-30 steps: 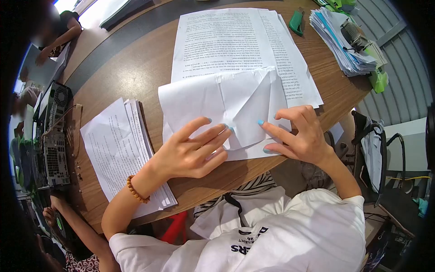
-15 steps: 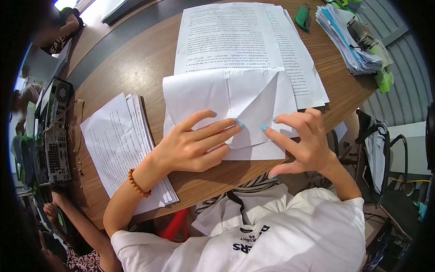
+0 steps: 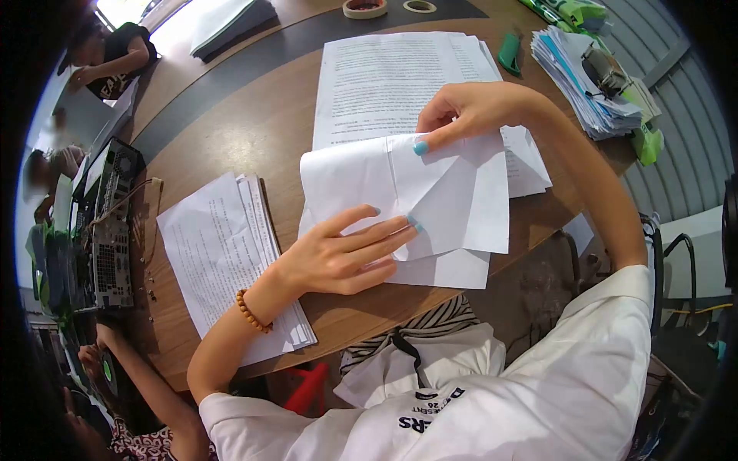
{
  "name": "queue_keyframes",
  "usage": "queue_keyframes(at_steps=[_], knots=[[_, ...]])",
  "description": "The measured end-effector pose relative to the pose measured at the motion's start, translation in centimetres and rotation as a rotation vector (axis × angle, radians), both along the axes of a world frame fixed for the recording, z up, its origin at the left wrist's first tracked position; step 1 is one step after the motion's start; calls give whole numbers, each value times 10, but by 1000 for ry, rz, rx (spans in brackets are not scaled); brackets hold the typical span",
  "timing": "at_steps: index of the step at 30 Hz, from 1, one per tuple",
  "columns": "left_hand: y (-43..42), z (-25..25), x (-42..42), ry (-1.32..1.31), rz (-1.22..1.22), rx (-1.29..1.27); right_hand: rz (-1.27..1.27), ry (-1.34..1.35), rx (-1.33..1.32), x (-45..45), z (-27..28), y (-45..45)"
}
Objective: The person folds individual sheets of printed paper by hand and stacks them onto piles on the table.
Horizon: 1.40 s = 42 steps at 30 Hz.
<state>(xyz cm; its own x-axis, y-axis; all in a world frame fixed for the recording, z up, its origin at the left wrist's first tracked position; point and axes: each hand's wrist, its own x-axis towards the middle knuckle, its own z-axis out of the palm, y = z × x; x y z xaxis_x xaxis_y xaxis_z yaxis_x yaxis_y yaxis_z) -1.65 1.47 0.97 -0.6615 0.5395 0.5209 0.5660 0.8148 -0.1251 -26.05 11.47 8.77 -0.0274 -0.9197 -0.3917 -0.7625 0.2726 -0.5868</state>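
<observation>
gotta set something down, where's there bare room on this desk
The widest bare patch of desk lies beyond the printed stack, left of the printed sheets and folded sheet. A narrower strip between those sheets and the paper pile is partly crossed by the right arm. The left hand and right hand crowd the folded sheet.

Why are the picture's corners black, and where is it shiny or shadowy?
In the head view, the corners go dark, probably from a very wide lens; glare whitens the top left; a pale sheen lies on the wooden table; and a soft grey shadow falls on the folded paper beside the left hand.
</observation>
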Motion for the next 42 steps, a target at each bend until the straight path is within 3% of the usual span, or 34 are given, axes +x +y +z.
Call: queue_keyframes(at_steps=[3, 5, 7, 8, 10, 11, 13, 14, 16, 20, 22, 26, 30, 33, 35, 42], knots=[[0, 5, 1, 17, -7, -43, 20, -135, 70, 1, 12, -6], [5, 30, 5, 32, 193, 241, 56, -111, 7, -4, 23, -6], [0, 57, 5, 155, 458, 305, 36, -123, -78, -3, 39, -6], [-4, 70, 5, 159, 467, 306, 46, -119, -77, 1, 49, -7], [-15, 88, 4, 298, 712, 315, 79, 101, -133, 13, 67, -11], [-23, 88, 6, 302, 718, 310, 152, 259, -179, 19, 70, -17], [-37, 83, 9, -47, 658, 588, 211, 288, -247, 39, 70, -27], [-41, 81, 8, -38, 665, 582, 265, 318, -307, 51, 70, -31], [-49, 75, 6, -446, 552, 951, 303, 429, -415, 68, 68, -35], [-56, 75, 7, -537, 621, 1085, 408, 434, -709, 65, 57, -46], [-61, 72, 7, -519, 631, 1052, 278, 331, -211, 60, 68, -58], [-64, 70, 6, -551, 668, 1123, 214, 297, -113, 47, 68, -63], [-62, 66, 4, -564, 666, 1110, 205, 115, -163, 40, 58, -63], [-63, 59, 2, -499, 602, 1065, 180, 117, -151, 44, 58, -63], [-57, 63, 0, -542, 684, 1204, 187, 140, -168, 50, 59, -63], [-58, 61, 2, -567, 673, 1240, 208, 268, -242, 48, 54, -65]])
